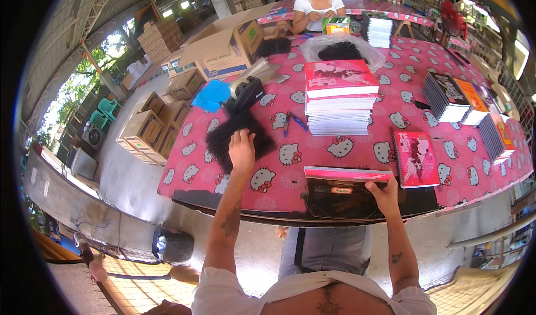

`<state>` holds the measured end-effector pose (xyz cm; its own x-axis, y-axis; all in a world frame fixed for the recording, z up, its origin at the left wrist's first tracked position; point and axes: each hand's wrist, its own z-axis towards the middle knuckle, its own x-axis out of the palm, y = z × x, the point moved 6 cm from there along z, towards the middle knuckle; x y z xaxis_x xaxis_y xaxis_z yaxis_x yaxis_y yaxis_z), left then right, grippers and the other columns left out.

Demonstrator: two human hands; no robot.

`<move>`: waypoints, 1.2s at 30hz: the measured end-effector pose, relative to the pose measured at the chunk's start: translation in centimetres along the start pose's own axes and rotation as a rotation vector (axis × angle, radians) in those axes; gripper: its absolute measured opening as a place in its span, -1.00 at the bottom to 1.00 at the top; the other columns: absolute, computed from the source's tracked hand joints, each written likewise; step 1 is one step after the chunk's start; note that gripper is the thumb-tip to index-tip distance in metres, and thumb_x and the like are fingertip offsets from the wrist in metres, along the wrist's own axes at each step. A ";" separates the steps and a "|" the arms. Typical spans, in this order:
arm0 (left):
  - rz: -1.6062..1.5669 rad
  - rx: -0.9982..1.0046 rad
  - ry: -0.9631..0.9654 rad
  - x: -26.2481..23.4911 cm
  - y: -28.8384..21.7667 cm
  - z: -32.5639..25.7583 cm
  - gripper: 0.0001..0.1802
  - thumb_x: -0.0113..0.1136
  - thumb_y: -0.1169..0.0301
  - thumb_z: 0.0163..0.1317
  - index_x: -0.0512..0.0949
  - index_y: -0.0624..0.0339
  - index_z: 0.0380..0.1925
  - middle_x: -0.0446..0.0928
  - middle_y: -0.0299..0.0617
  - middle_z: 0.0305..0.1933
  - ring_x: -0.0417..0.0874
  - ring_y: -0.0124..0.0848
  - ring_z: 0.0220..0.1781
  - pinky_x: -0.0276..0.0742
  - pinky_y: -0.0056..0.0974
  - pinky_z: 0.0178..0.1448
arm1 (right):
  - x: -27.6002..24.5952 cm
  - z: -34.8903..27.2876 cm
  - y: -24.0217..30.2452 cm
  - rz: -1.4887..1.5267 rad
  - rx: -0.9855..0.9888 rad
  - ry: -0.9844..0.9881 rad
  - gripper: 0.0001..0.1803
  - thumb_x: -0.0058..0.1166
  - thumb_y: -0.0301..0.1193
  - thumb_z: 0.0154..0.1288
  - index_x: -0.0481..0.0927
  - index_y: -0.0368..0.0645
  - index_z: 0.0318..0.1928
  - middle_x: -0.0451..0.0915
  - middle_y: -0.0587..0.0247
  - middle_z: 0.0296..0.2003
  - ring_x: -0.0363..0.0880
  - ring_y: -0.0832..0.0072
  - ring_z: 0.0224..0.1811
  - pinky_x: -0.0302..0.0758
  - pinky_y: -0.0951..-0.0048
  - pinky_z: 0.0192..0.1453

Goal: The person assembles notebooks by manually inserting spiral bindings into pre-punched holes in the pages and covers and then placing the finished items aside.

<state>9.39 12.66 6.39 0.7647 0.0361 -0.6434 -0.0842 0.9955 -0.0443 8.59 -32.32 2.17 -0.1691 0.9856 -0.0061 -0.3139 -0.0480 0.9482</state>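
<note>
My left hand (242, 150) rests on a heap of thin black binding coils (218, 142), its fingers slightly bent and a little apart among the strands. No single coil can be made out in it. Close to the table's front edge, my right hand (384, 195) grips the right end of a pink-covered notebook (346, 173), thumb on the near side. The notebook stands edge up over a black board (329, 203). To its right lies a pink spiral notebook (416, 158). Beyond, a tall stack of pink-covered notebooks (341, 105) rises from the table.
Blue-handled pliers (298, 122) lie left of the stack, near a black tape dispenser (245, 94) and blue sheets (212, 95). Bound notebook stacks (446, 100) stand at right. A plastic bag of black coils (340, 51) lies behind, near an open carton (226, 52). A person (318, 8) sits opposite.
</note>
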 end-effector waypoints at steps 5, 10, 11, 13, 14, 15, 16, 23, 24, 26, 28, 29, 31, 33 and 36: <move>0.066 0.000 -0.038 -5.0 -2.2 2.7 -0.79 0.20 0.26 0.44 0.59 0.11 -0.08 0.58 -0.08 -0.29 0.65 -0.04 -0.26 0.59 -0.01 -0.28 | 0.8 0.7 5.4 0.048 -0.032 -0.013 -0.47 0.46 -0.48 0.18 0.55 -0.25 0.14 0.63 0.19 0.03 0.59 0.43 0.12 0.48 0.32 0.26; -0.639 -0.045 0.018 -8.2 -8.5 0.0 -0.72 0.25 0.41 0.41 0.64 0.16 0.09 0.58 -0.08 -0.36 0.57 -0.25 -0.46 0.50 -0.18 -0.37 | 8.8 -0.2 16.7 -0.787 -0.732 0.125 -0.50 0.43 -0.35 0.12 0.64 -0.12 0.10 0.57 0.12 0.14 0.52 0.15 0.23 0.39 0.04 0.35; -0.650 -0.027 0.036 -9.4 -10.9 -0.1 -0.72 0.25 0.41 0.41 0.64 0.16 0.09 0.58 -0.08 -0.36 0.57 -0.25 -0.46 0.50 -0.18 -0.37 | 10.0 0.3 16.5 -0.793 -0.712 0.105 -0.50 0.43 -0.35 0.12 0.64 -0.12 0.10 0.57 0.12 0.14 0.52 0.15 0.23 0.39 0.04 0.35; -0.749 -0.128 0.211 -11.2 -14.4 -0.6 -0.73 0.28 0.48 0.37 0.67 0.22 0.06 0.61 -0.11 -0.33 0.53 -0.38 -0.48 0.43 -0.28 -0.38 | 12.3 1.8 14.5 -0.797 -0.701 0.111 -0.67 0.35 -0.32 0.16 0.68 -0.07 -0.04 0.65 0.17 -0.03 0.64 0.20 0.05 0.54 0.09 0.14; -0.744 -0.119 0.218 -11.7 -14.6 -1.6 -0.73 0.28 0.48 0.37 0.67 0.22 0.06 0.61 -0.11 -0.33 0.53 -0.38 -0.48 0.43 -0.28 -0.38 | 12.6 2.3 13.8 -0.791 -0.695 0.101 -0.67 0.35 -0.32 0.16 0.68 -0.07 -0.04 0.65 0.17 -0.03 0.64 0.20 0.05 0.54 0.09 0.14; -0.810 -0.156 0.213 -12.0 -14.5 -2.5 -0.74 0.30 0.49 0.35 0.68 0.24 0.02 0.61 -0.12 -0.32 0.51 -0.41 -0.47 0.42 -0.31 -0.38 | 13.2 3.0 12.2 -0.833 -0.594 0.214 -0.74 0.30 -0.35 0.16 0.67 -0.06 -0.11 0.67 0.19 -0.14 0.68 0.22 -0.06 0.58 0.13 0.01; -0.877 -0.190 0.211 -12.1 -14.5 -3.0 -0.76 0.31 0.50 0.33 0.70 0.25 -0.02 0.62 -0.14 -0.32 0.49 -0.44 -0.45 0.40 -0.34 -0.37 | 13.7 3.6 10.7 -0.871 -0.489 0.322 -0.80 0.26 -0.39 0.15 0.67 -0.05 -0.18 0.69 0.21 -0.26 0.71 0.24 -0.18 0.62 0.17 -0.12; -0.795 -0.120 0.152 -12.0 -14.9 -3.2 -0.80 0.32 0.54 0.32 0.71 0.31 -0.07 0.65 -0.18 -0.30 0.50 -0.54 -0.39 0.41 -0.41 -0.31 | 13.6 3.8 11.1 -0.804 -0.578 0.203 -0.91 0.26 -0.37 0.25 0.68 -0.02 -0.24 0.66 0.27 -0.44 0.68 0.23 -0.42 0.57 0.23 -0.35; -0.799 -0.111 0.159 -12.0 -15.0 -3.1 -0.80 0.32 0.54 0.32 0.71 0.31 -0.07 0.65 -0.18 -0.30 0.50 -0.54 -0.39 0.41 -0.41 -0.31 | 13.5 3.9 11.0 -0.805 -0.572 0.193 -0.91 0.26 -0.37 0.25 0.68 -0.02 -0.24 0.66 0.27 -0.44 0.68 0.23 -0.42 0.57 0.23 -0.35; -0.791 -0.122 0.194 -12.0 -15.2 -2.9 -0.79 0.33 0.59 0.26 0.74 0.26 -0.10 0.66 -0.10 -0.34 0.65 -0.39 -0.38 0.57 -0.33 -0.28 | 13.5 4.0 10.8 -0.786 -0.564 0.202 -0.91 0.26 -0.36 0.25 0.68 -0.03 -0.24 0.64 0.28 -0.46 0.67 0.22 -0.43 0.56 0.22 -0.35; -0.763 -0.163 0.248 -11.7 -14.9 -2.8 -0.81 0.33 0.59 0.26 0.74 0.26 -0.12 0.65 -0.10 -0.34 0.66 -0.39 -0.38 0.56 -0.33 -0.31 | 13.4 3.9 10.9 -0.791 -0.558 0.199 -0.91 0.26 -0.35 0.25 0.68 -0.03 -0.24 0.63 0.29 -0.47 0.67 0.22 -0.43 0.56 0.22 -0.35; -0.731 -0.205 0.300 -11.4 -14.6 -2.8 -0.83 0.34 0.59 0.26 0.74 0.27 -0.14 0.65 -0.09 -0.34 0.66 -0.38 -0.37 0.55 -0.33 -0.33 | 13.4 3.9 10.8 -0.793 -0.554 0.198 -0.90 0.26 -0.35 0.25 0.68 -0.03 -0.24 0.62 0.29 -0.49 0.66 0.22 -0.44 0.56 0.21 -0.35; -0.693 -0.176 0.296 -11.4 -14.9 -2.1 -0.83 0.34 0.56 0.27 0.73 0.27 -0.13 0.64 -0.10 -0.38 0.66 -0.38 -0.40 0.54 -0.33 -0.35 | 13.4 3.9 10.8 -0.787 -0.553 0.202 -0.90 0.26 -0.35 0.25 0.68 -0.03 -0.24 0.61 0.28 -0.49 0.66 0.21 -0.43 0.56 0.21 -0.35; -0.653 -0.146 0.290 -11.4 -14.8 -1.3 -0.82 0.35 0.53 0.29 0.72 0.26 -0.11 0.62 -0.12 -0.43 0.65 -0.37 -0.43 0.53 -0.33 -0.38 | 13.3 3.8 11.1 -0.779 -0.556 0.206 -0.90 0.26 -0.35 0.25 0.68 -0.03 -0.24 0.60 0.28 -0.49 0.67 0.21 -0.42 0.56 0.21 -0.35; -0.811 -0.002 0.243 -11.7 -14.8 0.1 -0.78 0.37 0.51 0.28 0.68 0.28 -0.07 0.62 -0.10 -0.37 0.67 -0.35 -0.41 0.54 -0.31 -0.37 | 13.2 3.6 12.0 -0.772 -0.558 0.292 -0.87 0.21 -0.34 0.27 0.66 -0.09 -0.22 0.63 0.23 -0.43 0.70 0.16 -0.38 0.59 0.15 -0.31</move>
<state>1.72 -2.51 14.70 0.4308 -0.7092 -0.5581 0.4297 0.7050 -0.5642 5.99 -19.29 14.59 0.0673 0.7036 -0.7074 -0.8164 0.4464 0.3664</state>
